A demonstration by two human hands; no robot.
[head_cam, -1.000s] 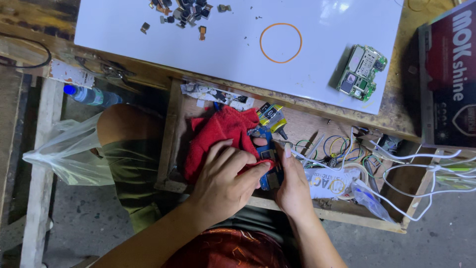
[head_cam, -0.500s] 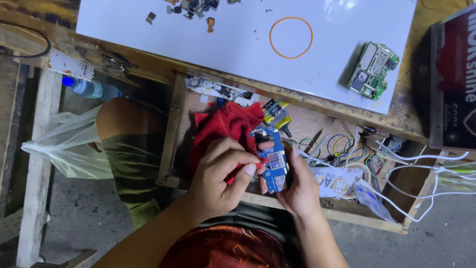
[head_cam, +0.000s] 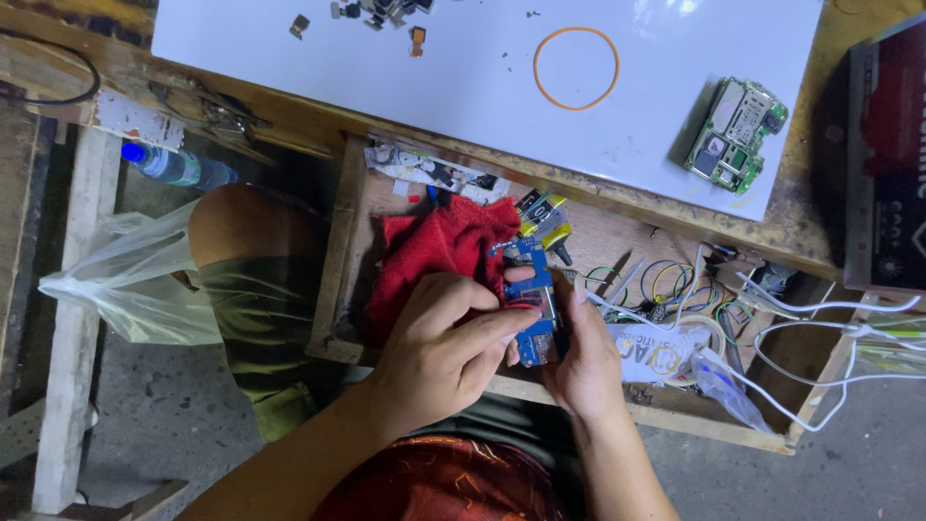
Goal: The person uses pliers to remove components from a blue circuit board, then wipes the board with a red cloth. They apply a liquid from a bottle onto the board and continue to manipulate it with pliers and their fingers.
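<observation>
- The right hand (head_cam: 582, 359) cradled a small blue circuit board (head_cam: 533, 309) from its far side, fingers curled behind it and the thumb up along its edge, so the board stood held over the open wooden drawer (head_cam: 340, 253).
- The left hand (head_cam: 442, 347) lay across the near face of the same board, its fingertips (head_cam: 519, 318) pressed down together on the board's middle; whether they pinched a small part there could not be told.
- Just behind the grip, touching the left hand's knuckles, a red cloth (head_cam: 434, 249) sat bunched in the drawer.
- Close beyond the top end of the board lay a yellow and black tool (head_cam: 543, 216).
- To the right of the grip, inside the drawer, lay coloured wire loops (head_cam: 666, 282), a roll of tape (head_cam: 675, 349) and white cables (head_cam: 820, 309) trailing outward.
- Well above the grip, on the worktop, a white sheet (head_cam: 386, 87) carried an orange rubber band (head_cam: 577, 68), a green circuit board (head_cam: 738, 135) near its right corner, and a scatter of small dark parts (head_cam: 381, 14) at the top edge.
- Far right of the grip stood a dark red box (head_cam: 887, 164).
- To the left of the grip, past the person's bare knee (head_cam: 246, 227), hung a clear plastic bag (head_cam: 135, 280), with a bottle with a blue cap (head_cam: 174, 166) just above it.
</observation>
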